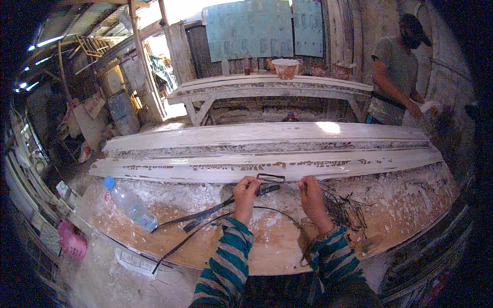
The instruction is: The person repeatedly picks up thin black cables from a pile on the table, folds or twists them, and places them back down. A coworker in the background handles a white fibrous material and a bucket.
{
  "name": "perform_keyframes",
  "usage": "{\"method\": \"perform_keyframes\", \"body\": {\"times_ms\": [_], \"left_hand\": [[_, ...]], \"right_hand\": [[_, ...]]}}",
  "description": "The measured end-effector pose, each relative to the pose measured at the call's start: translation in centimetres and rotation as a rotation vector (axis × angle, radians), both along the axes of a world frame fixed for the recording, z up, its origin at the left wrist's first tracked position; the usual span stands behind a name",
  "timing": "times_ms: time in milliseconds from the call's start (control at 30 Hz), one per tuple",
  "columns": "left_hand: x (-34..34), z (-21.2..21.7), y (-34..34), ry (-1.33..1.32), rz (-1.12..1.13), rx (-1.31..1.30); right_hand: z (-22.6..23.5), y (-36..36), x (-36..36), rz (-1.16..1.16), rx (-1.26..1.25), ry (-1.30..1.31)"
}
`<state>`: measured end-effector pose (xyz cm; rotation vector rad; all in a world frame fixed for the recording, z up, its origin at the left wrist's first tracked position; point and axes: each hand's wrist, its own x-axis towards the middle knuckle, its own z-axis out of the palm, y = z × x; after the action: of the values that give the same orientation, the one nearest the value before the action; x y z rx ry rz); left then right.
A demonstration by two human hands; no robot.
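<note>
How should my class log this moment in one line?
left hand: pinching dark loop; right hand: closed, hold unclear; dark strands: beside right hand; clear bottle: left of hands

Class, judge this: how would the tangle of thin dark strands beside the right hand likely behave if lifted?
The tangle of thin dark strands would probably feel light, since each strand is slender. It would likely flex, as several strands curve. Pulling one could drag others along, because they cross and overlap above the board.

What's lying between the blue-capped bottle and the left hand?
In the head view, dark flat straps lie on the wooden tabletop between the plastic bottle and the left hand.
</note>
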<state>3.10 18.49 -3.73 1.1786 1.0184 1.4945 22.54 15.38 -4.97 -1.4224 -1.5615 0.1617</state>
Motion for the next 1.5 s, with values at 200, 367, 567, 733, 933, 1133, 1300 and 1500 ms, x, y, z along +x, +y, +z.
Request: {"method": "perform_keyframes", "body": {"times_ms": [200,367,567,733,933,1133,1300,1500], "left_hand": [[0.2,-1.0,0.6,0.136,0.074,0.161],[-1.0,-1.1,1.2,0.019,0.252,0.236],[-2.3,0.3,0.9,-0.406,0.184,0.116],[-1.1,0.3,0.4,-0.508,-0.067,-0.093],[0.2,0.0,-0.1,-0.344,-0.235,-0.152],[0.6,-0.1,-0.2,-0.311,-0.24,-0.178],[1.3,-0.5,-0.5,-0.297,-0.318,-0.264],[2.0,-0.7,-0.8,-0.323,-0.462,-0.297]], "right_hand": [[0.5,0.0,0.3,-0.134,0.029,-0.23],[0.6,0.5,1.7,-0.196,0.119,-0.293],[-0.2,0.8,1.8,-0.035,0.142,-0.004],[0.1,0.2,0.4,0.142,0.106,-0.088],[0.0,-0.4,-0.4,-0.016,0.131,-0.29],[0.5,-0.5,-0.6,-0.043,0.179,-0.213],[2.3,-1.9,-1.4,0.13,0.243,-0.175],[2.9,-2.9,-2.7,0.32,0.268,-0.182]]}}
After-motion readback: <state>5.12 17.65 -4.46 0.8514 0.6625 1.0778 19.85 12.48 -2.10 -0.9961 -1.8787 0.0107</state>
